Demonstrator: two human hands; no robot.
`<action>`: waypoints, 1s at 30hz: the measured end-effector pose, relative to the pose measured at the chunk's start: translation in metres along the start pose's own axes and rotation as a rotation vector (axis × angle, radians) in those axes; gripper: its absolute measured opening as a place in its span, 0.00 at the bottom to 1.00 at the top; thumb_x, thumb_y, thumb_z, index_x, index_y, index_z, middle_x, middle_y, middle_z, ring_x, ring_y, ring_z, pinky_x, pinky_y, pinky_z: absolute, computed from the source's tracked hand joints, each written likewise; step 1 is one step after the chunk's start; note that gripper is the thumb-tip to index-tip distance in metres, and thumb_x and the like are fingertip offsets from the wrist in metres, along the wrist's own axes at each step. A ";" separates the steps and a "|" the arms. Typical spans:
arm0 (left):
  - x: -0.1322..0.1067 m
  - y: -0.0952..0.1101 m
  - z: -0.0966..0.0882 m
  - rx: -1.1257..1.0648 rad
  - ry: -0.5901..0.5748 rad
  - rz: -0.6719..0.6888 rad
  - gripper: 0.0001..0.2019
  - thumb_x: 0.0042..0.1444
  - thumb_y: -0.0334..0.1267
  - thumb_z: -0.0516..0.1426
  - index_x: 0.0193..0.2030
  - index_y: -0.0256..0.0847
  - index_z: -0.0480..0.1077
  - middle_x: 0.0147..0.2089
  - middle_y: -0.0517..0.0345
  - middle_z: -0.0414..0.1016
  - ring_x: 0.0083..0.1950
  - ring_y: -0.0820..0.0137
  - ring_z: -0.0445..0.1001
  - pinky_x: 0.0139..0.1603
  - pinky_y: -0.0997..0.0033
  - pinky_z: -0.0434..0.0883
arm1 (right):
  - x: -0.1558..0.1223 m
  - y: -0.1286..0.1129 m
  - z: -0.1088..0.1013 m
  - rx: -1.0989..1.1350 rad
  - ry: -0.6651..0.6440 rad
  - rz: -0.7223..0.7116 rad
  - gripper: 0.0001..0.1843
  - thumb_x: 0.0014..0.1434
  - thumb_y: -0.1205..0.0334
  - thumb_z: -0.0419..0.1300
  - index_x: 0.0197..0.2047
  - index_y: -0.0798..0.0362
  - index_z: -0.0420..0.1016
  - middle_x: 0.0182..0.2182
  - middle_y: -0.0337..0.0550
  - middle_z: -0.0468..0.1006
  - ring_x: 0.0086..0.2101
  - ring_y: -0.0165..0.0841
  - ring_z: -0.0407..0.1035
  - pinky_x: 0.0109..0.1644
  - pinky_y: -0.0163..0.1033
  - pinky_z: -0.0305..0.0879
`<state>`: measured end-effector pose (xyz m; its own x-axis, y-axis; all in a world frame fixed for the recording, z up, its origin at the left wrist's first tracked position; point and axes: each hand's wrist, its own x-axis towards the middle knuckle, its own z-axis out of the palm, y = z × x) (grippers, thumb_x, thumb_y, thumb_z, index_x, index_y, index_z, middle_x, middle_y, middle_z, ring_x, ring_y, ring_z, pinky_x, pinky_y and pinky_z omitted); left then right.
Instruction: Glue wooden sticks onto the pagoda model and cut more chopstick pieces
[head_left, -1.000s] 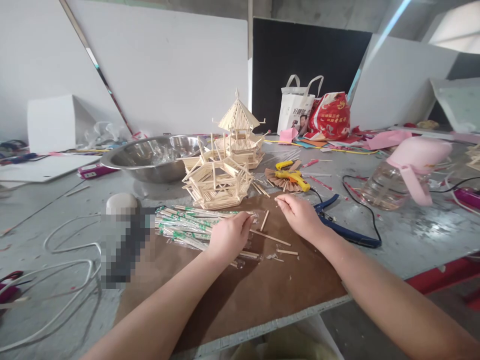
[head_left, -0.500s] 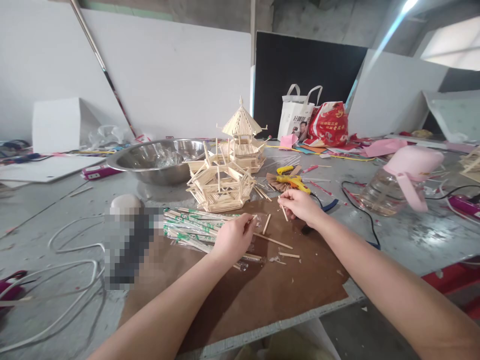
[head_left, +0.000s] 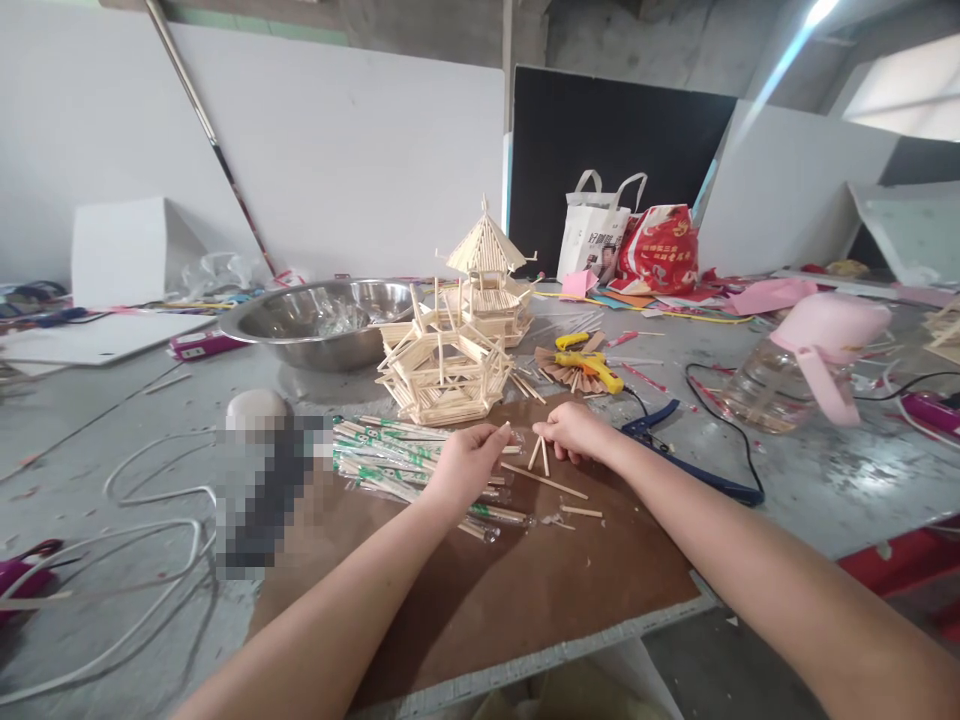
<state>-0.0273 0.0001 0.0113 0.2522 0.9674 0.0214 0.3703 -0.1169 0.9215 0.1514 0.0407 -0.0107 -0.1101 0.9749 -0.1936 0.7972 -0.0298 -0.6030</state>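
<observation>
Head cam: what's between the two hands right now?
Head view: two short wooden sticks in a V on the brown board, between left hand and right hand; a longer stick lies just nearer the camera.

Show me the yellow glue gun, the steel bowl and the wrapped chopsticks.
yellow glue gun (head_left: 591, 364): head view, on its yellow body.
steel bowl (head_left: 315, 350): head view, on its near outer wall.
wrapped chopsticks (head_left: 379, 452): head view, middle of the bundle.

Bare brown board (head_left: 525, 590) lies open near the edge; stick model (head_left: 442, 375) blocks beyond; wrapped chopsticks (head_left: 382, 455) crowd left.
</observation>
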 end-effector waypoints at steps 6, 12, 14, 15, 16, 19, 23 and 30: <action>0.003 -0.002 -0.002 -0.334 -0.060 -0.117 0.15 0.46 0.47 0.52 0.31 0.35 0.67 0.17 0.66 0.58 0.13 0.82 0.50 0.13 0.81 0.45 | -0.022 -0.010 -0.009 -0.023 0.255 -0.326 0.08 0.50 0.60 0.52 0.30 0.53 0.70 0.27 0.40 0.73 0.28 0.28 0.65 0.32 0.32 0.58; -0.004 0.008 0.001 -0.365 -0.160 -0.112 0.20 0.46 0.44 0.54 0.44 0.35 0.64 0.14 0.72 0.49 0.14 0.84 0.47 0.15 0.82 0.45 | -0.039 -0.022 -0.003 0.333 0.048 -0.525 0.15 0.51 0.58 0.52 0.43 0.53 0.67 0.31 0.39 0.71 0.20 0.22 0.60 0.24 0.29 0.58; -0.007 0.010 0.002 -0.385 -0.162 -0.122 0.26 0.45 0.43 0.56 0.51 0.35 0.58 0.15 0.72 0.49 0.15 0.84 0.49 0.16 0.82 0.47 | -0.043 -0.025 -0.002 0.377 -0.032 -0.537 0.14 0.52 0.58 0.52 0.40 0.53 0.68 0.30 0.39 0.71 0.19 0.22 0.60 0.24 0.29 0.58; -0.007 0.011 0.002 -0.388 -0.165 -0.131 0.28 0.45 0.43 0.56 0.53 0.36 0.55 0.15 0.73 0.50 0.15 0.84 0.49 0.17 0.82 0.48 | -0.044 -0.026 -0.002 0.381 -0.062 -0.536 0.13 0.52 0.58 0.52 0.39 0.54 0.69 0.30 0.38 0.72 0.19 0.22 0.60 0.24 0.29 0.58; -0.008 0.011 0.002 -0.388 -0.177 -0.141 0.30 0.45 0.43 0.56 0.54 0.36 0.54 0.16 0.73 0.50 0.15 0.84 0.49 0.17 0.82 0.48 | -0.045 -0.026 -0.003 0.376 -0.083 -0.534 0.12 0.52 0.58 0.52 0.38 0.54 0.69 0.29 0.38 0.72 0.19 0.22 0.61 0.24 0.30 0.59; -0.010 0.012 0.001 -0.400 -0.241 -0.152 0.30 0.45 0.44 0.56 0.54 0.36 0.54 0.15 0.73 0.50 0.15 0.84 0.48 0.16 0.82 0.47 | -0.047 -0.027 -0.007 0.314 -0.082 -0.554 0.11 0.52 0.58 0.52 0.35 0.54 0.71 0.27 0.38 0.73 0.23 0.25 0.63 0.28 0.30 0.59; -0.009 0.013 -0.001 -0.427 -0.166 -0.100 0.24 0.47 0.48 0.53 0.49 0.35 0.60 0.14 0.71 0.50 0.15 0.83 0.49 0.14 0.82 0.46 | -0.043 -0.026 -0.020 0.167 0.024 -0.540 0.10 0.50 0.58 0.53 0.33 0.54 0.71 0.25 0.37 0.73 0.25 0.26 0.65 0.30 0.31 0.59; -0.001 0.005 -0.005 -0.394 0.058 -0.049 0.15 0.45 0.47 0.53 0.35 0.37 0.65 0.19 0.67 0.59 0.14 0.83 0.53 0.13 0.83 0.49 | -0.007 -0.014 -0.046 -0.136 0.383 -0.245 0.12 0.52 0.62 0.49 0.39 0.53 0.69 0.30 0.42 0.75 0.26 0.29 0.67 0.31 0.32 0.59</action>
<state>-0.0297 -0.0003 0.0181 0.1878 0.9821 -0.0149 0.0064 0.0140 0.9999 0.1683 0.0446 0.0344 -0.0986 0.9616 0.2562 0.8482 0.2159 -0.4837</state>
